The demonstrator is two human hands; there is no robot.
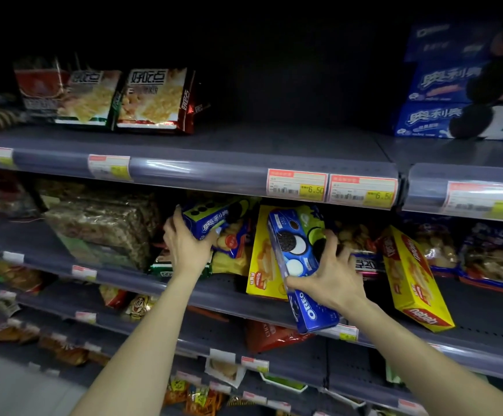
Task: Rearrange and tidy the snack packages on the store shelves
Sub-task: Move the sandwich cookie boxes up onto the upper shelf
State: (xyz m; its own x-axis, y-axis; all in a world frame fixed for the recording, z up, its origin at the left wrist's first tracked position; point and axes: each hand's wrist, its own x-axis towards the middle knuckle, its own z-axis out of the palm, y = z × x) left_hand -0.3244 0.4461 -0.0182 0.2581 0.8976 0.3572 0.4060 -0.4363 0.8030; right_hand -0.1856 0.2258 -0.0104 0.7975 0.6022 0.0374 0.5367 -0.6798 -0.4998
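Head view: middle shelf, left to right. Left hand has its grip curled round a small blue Oreo box, likely pulling it off the mixed bags. Right hand has spread fingers clamping a long blue Oreo box, tilted over the front edge. Two yellow boxes lean askew. Two Oreo boxes in hand.

Price tags sit in the grey shelf rail, with pale floor at lower left
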